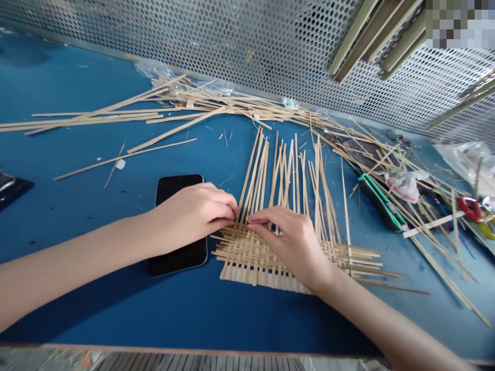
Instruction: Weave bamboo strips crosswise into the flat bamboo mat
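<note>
A partly woven mat of pale bamboo strips [247, 257] lies flat on the blue table, its long upright strips fanning away from me and cross strips sticking out at the right. My left hand [207, 208] is at the mat's upper left edge, fingertips pinched together on a strip there. Just to its right, my right hand [290, 237] reaches over the weave, thumb and forefinger closed at the same row of strips. The fingers partly hide the strip between them. Beneath my left hand and wrist lies a black smartphone [180, 263].
Loose bamboo strips [232, 105] are heaped along the back by a perforated metal panel [216, 41]. A green and black utility knife [381, 203] lies right of the mat, near plastic bags and red-handled scissors [469, 208]. The table's front edge [154, 349] runs close to me.
</note>
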Motion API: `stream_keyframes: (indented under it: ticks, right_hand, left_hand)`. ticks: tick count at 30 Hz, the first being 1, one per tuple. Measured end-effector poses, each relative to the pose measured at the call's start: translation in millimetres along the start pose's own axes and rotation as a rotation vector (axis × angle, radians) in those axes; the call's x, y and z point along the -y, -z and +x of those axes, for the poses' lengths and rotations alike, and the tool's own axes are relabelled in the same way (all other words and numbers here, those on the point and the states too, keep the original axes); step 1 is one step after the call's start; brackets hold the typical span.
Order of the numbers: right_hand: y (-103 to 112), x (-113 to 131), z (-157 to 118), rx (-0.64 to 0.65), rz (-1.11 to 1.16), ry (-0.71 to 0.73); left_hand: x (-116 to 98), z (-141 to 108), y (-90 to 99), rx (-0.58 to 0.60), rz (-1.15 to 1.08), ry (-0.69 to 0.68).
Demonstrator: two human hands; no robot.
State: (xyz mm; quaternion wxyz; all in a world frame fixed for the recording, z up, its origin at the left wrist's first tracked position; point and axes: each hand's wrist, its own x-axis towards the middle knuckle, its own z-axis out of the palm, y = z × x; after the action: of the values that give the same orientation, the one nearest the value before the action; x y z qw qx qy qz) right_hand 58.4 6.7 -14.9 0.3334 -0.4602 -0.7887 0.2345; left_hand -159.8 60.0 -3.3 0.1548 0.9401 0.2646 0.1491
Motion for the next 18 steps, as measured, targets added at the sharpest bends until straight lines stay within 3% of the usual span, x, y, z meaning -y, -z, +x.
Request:
stream_keyframes:
  ticks: [11,18]
  right_hand:
    - [4,1,2,0.089,-0.088,0.058]
    - [2,-1,-6,0.025,0.053,0.042]
  left_hand:
    - [-6,-2,-2.1,0.010,0.026,0.027]
    - [-36,-11,-12.8,-0.101,-0.004,0.121]
